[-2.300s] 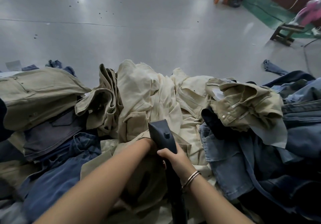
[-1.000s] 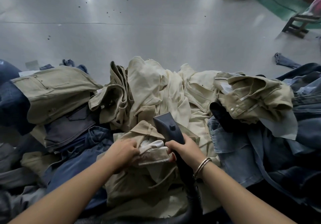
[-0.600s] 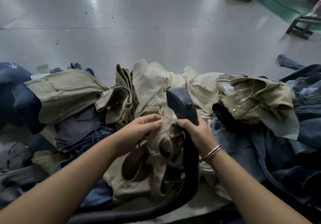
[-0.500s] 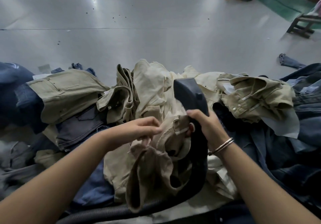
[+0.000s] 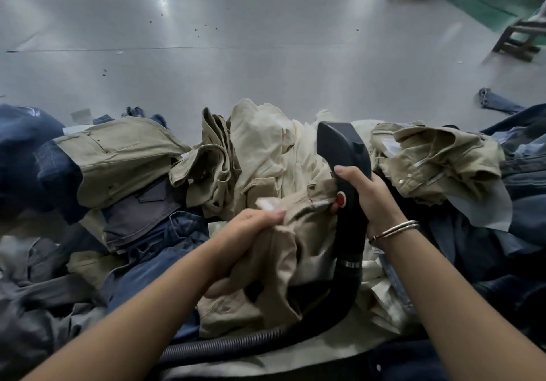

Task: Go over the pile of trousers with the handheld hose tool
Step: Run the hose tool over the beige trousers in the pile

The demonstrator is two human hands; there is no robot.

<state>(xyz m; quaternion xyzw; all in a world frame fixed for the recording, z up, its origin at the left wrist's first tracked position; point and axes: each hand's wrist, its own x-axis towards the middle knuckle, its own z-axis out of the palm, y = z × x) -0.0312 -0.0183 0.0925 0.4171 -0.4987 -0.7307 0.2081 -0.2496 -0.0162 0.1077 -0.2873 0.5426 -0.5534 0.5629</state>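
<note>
now right hand (image 5: 370,200) grips hose tool (image 5: 344,156) upright; left hand (image 5: 248,230) clutches khaki trousers (image 5: 295,233).

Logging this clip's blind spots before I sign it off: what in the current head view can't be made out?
- Hose tool: its working face points away from the camera.
- Corrugated hose: its far end runs off the bottom edge.
- Left hand: its fingertips are buried in the khaki trousers.
- Right hand: its palm is hidden behind the handle.
- White tag: blurred, unreadable.
</note>
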